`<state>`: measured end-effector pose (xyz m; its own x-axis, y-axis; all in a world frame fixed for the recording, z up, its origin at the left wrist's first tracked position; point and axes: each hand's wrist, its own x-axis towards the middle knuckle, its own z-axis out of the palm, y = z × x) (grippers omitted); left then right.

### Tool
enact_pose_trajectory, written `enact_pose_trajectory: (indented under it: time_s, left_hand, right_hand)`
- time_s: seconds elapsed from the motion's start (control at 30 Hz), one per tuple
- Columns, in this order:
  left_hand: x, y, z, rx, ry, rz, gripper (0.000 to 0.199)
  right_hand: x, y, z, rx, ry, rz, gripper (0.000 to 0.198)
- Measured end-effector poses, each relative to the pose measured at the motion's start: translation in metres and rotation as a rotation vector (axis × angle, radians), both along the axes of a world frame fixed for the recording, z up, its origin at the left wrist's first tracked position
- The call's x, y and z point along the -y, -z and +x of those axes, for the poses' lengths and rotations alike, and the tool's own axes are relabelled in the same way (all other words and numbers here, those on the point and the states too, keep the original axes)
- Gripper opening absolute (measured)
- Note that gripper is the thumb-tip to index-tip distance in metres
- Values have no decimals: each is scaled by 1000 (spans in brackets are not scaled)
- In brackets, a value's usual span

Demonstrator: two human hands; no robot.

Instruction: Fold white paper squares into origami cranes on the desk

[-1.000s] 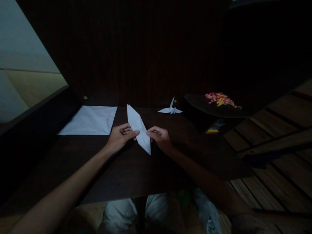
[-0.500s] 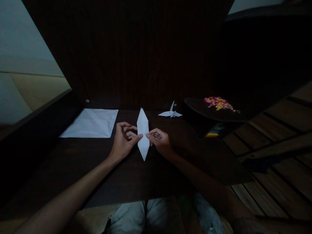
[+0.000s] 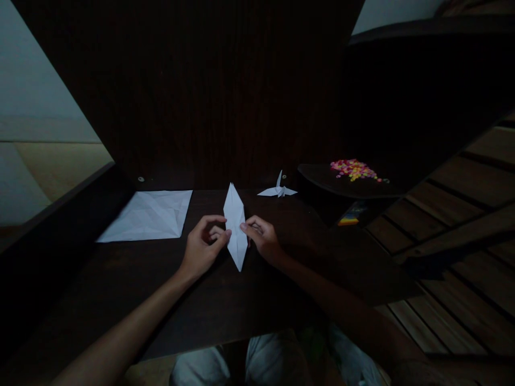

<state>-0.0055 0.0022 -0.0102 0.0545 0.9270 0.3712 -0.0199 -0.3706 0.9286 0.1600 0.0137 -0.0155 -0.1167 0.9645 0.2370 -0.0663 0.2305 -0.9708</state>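
Observation:
A white folded paper (image 3: 235, 214), shaped like a long diamond with pointed ends, is held above the dark desk. My left hand (image 3: 205, 241) pinches its left edge, the thumb near the middle and the fingers curled at the side. On the opposite edge my right hand (image 3: 262, 236) grips it, thumb on the front face and fingers partly hidden behind. Beyond my right hand a finished-looking white paper crane (image 3: 278, 190) stands near the back panel. To the left lies a creased white sheet of paper (image 3: 151, 214).
Small colourful beads or paper bits (image 3: 356, 170) are heaped on a dark curved shelf (image 3: 341, 186) at the right. A raised dark side board (image 3: 60, 214) bounds the desk (image 3: 193, 316) on the left. A tall dark panel (image 3: 225, 96) closes off the back.
The camera view has tilted slightly. My left thumb has slid off the paper's face toward its left edge, and the folded paper leans a little more. Both hands still hold it.

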Motion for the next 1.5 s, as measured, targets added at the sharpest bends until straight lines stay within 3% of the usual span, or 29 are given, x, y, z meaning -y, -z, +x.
enact_pose_trajectory:
  time_s: [0.1,0.43,0.57,0.8,0.97,1.23,1.33,1.5]
  left_hand:
    - [-1,-2,0,86,22,-70,37]
    - [0,-8,1,78,41,-97,31]
    - [-1,-6,1,44,52,-86,27]
    - [0,-9,2,60,51,-92,31]
    - [0,-10,1,108,53,-110,39]
    - [2,-13,-1,-11,62,-154,40]
    - [3,-13,0,-33,88,-152,31]
    - [5,-14,1,-52,126,-114,21]
  right_hand:
    - [-2,1,1,-15,1,-21,29]
    - [-8,9,4,-92,-2,-93,25]
    - [-7,7,2,-109,58,-45,33]
    - [-4,0,3,-41,101,-9,28]
    - [-3,-1,2,-41,55,-54,31]
    - [4,-4,0,36,-79,-64,30]
    - [6,-4,-1,30,-141,-106,31]
    - [2,-3,1,5,-108,-80,30]
